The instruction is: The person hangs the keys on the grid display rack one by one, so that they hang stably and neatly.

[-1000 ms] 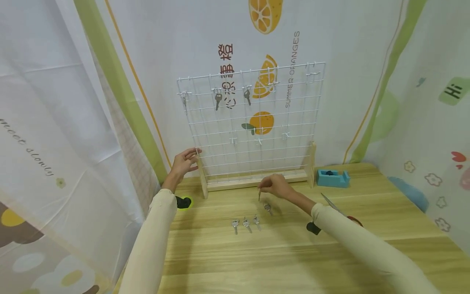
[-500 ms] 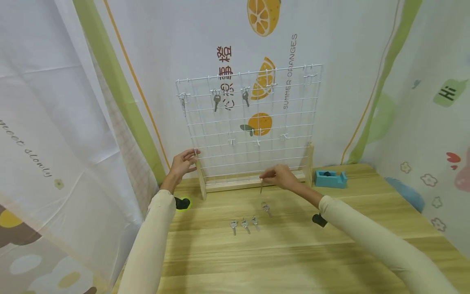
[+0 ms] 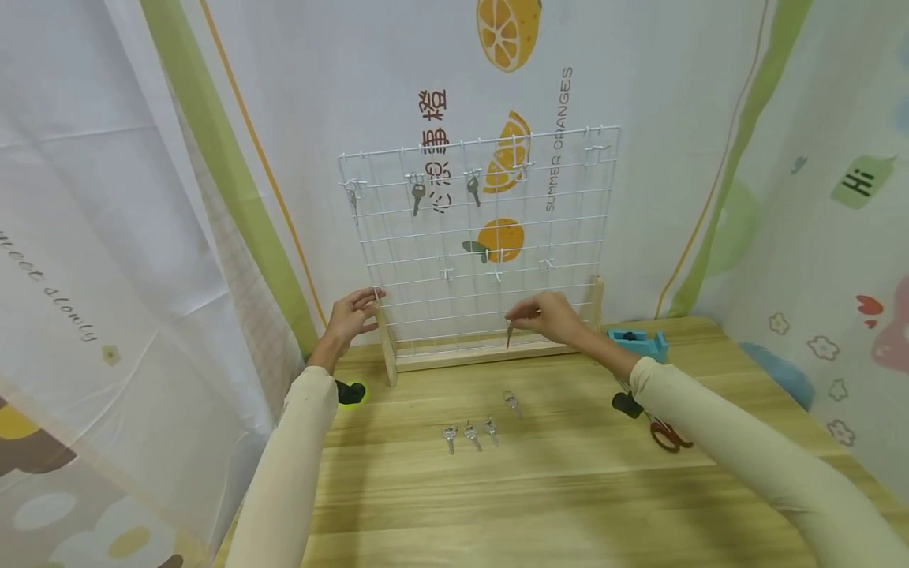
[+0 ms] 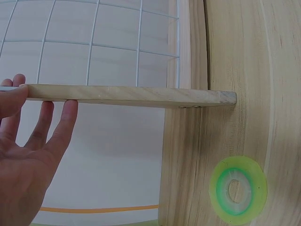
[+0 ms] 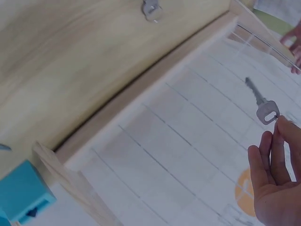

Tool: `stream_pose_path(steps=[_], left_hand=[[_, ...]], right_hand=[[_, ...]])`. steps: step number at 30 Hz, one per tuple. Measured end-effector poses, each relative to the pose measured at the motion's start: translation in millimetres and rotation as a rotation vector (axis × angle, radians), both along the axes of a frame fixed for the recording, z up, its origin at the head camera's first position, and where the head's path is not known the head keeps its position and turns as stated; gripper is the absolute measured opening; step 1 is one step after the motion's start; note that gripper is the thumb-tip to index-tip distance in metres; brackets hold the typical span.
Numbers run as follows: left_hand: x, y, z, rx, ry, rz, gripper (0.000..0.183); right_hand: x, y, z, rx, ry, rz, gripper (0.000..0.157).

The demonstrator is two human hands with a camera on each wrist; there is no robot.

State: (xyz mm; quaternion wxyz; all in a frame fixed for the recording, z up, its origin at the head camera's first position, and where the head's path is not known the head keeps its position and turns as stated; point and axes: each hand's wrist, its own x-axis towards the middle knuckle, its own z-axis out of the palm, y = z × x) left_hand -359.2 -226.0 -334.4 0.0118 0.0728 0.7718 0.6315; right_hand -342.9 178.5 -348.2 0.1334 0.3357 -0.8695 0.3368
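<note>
A white wire grid rack stands in a wooden base [image 3: 454, 361] at the back of the table. My left hand [image 3: 348, 321] holds the rack's left wooden upright [image 4: 131, 95], with thumb and fingers on opposite sides of it. My right hand [image 3: 555, 317] pinches a silver key [image 5: 266, 107] by its head in front of the lower grid, the blade pointing down in the head view. Three keys hang from hooks along the upper grid, one of them the second key [image 3: 418, 197]. Several more keys lie on the table, the nearest to the rack being a key with a ring [image 3: 512, 403].
White hooks without keys, such as the lower middle hook [image 3: 496, 276], sit on the grid. A blue tape dispenser [image 3: 639, 345] and red-handled scissors [image 3: 666, 438] lie at the right. A yellow-green tape roll [image 4: 238, 190] is beside the left upright. Printed curtains hang behind.
My right hand has lifted the key from just above the table up to the lower grid. The left hand stays on the upright.
</note>
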Motion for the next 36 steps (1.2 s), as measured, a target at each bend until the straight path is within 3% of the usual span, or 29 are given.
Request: stream_pose_path(steps=[11,30,36], left_hand=[[2.3,1,2.0,0.011,-0.010,0.000,0.048],[4.1,1,3.2,0.004,-0.014,0.004,0.049],[3.4,1,1.7,0.017,-0.012,0.008,0.049]], right_hand=[[-0.8,7,51.0,-0.036,0.027,-0.023,0.012],[-5.5,11,109.4,-0.100,0.061,-0.113,0.015],[-2.8,10,135.1,-0.149,0.086,-0.151,0.017]])
